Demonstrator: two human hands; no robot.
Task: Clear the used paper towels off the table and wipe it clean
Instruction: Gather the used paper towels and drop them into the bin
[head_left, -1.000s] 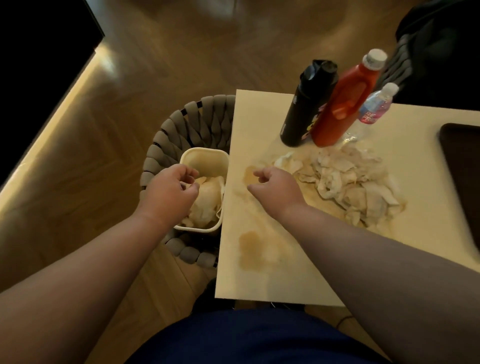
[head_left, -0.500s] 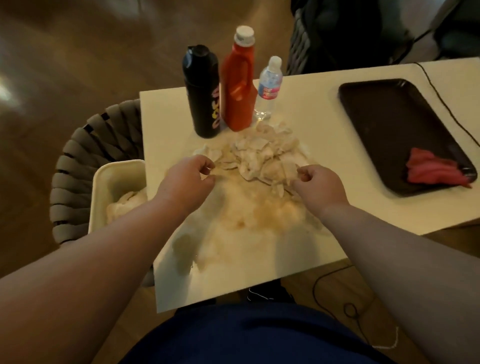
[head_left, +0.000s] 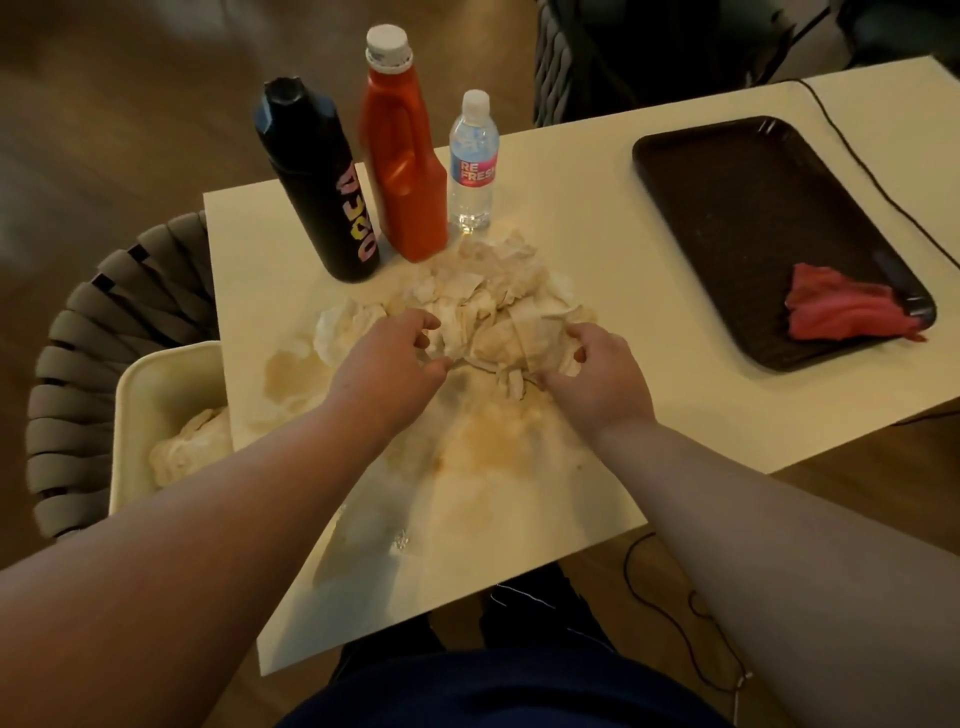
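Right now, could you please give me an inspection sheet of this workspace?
Surface: cream table, brownish stains towards the front edge.
Job's things: used paper towels piled mid-table, more in the bin at the left; red cloth on the dark tray.
Clutter: black bottle, orange bottle and water bottle standing behind the pile.
Grippers: left hand and right hand both grip the pile.
Cables: black cable on the table beside the tray; floor cable below.
Surroundings: woven chair under the bin, wood floor.
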